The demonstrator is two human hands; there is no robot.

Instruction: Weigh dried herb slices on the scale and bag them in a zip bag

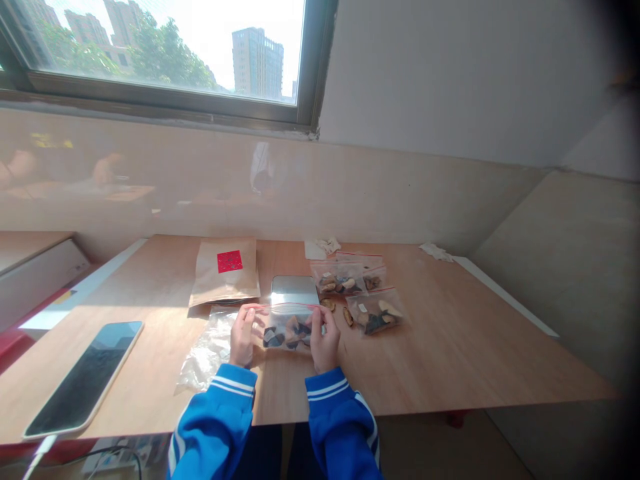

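The left hand (243, 337) and the right hand (325, 343) each have a grip closed on one end of a zip bag (289, 328) of dried slices, at the near middle of the wooden table (450, 347). Behind it rise a glossy wall panel (400, 193) and a window (175, 47). A phone (85, 377) lies at the near left.

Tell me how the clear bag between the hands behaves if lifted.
The bag looks like thin film, so it would probably sag. Its loose dried pieces would likely slide to the low end. Probably light: left hand and right hand hold it by fingertips.
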